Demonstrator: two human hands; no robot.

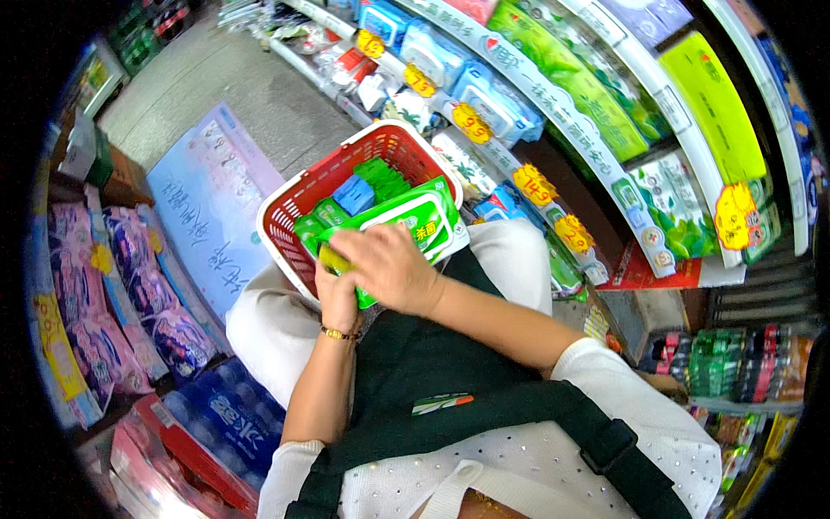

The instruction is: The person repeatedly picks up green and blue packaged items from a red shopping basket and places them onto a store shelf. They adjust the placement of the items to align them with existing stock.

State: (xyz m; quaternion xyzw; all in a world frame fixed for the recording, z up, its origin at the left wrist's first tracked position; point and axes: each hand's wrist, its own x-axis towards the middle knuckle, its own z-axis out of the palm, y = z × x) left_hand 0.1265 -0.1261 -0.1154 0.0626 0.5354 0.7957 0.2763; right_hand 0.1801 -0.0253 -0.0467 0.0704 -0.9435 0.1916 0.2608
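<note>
A green pack of wet wipes (pixel 425 224) rests tilted against the near rim of a red and white plastic basket (pixel 305 175), partly over my lap. My left hand (pixel 338 295), with a gold-coloured bracelet at the wrist, is at the pack's left end. Its fingers close around a small yellow object (pixel 335 258), too covered to identify. Motion blurs my right hand (pixel 395 269), which crosses in front of the pack and meets the left. Whether the right fingers grip anything is hidden. Inside the basket lie smaller green packs (pixel 382 180) and a blue pack (pixel 353 194).
Shelves (pixel 519 78) of wipes and tissue packs with yellow price tags rise ahead and to the right. Pink and purple packs (pixel 159 279) line the left, above a blue wrapped multipack (pixel 227 415). A light blue handwritten board (pixel 207 194) lies on the grey floor (pixel 194 84).
</note>
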